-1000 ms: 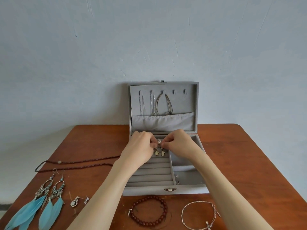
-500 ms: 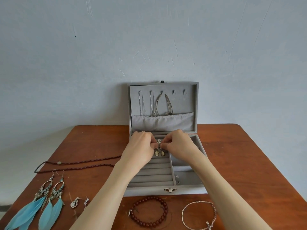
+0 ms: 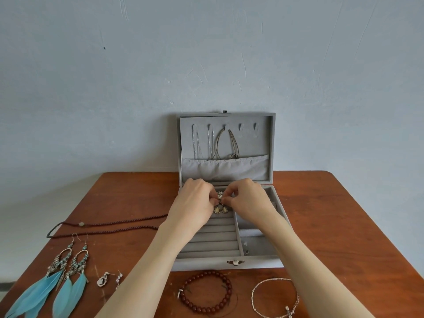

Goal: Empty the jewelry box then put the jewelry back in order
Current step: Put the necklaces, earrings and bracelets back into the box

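Both my hands pinch small earrings over the open box.

My left hand [image 3: 195, 203] and right hand [image 3: 249, 199] each grip the earrings [image 3: 220, 208] above the box's [image 3: 229, 263] back ring rows. Chains [image 3: 220, 143] hang in the lid. The desk [image 3: 332, 226] has bare room on the right. Feather earrings [image 3: 57, 278], a necklace [image 3: 103, 227] and bracelets [image 3: 207, 292] lie around.

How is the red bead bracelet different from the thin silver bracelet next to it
The red bead bracelet is a ring of chunky round dark-red beads; the silver bracelet is a thin pale strand with a small charm. The bead bracelet shows whole, while the silver one runs off the picture's bottom edge. Both lie flat on the wooden table in front of the open jewelry box.
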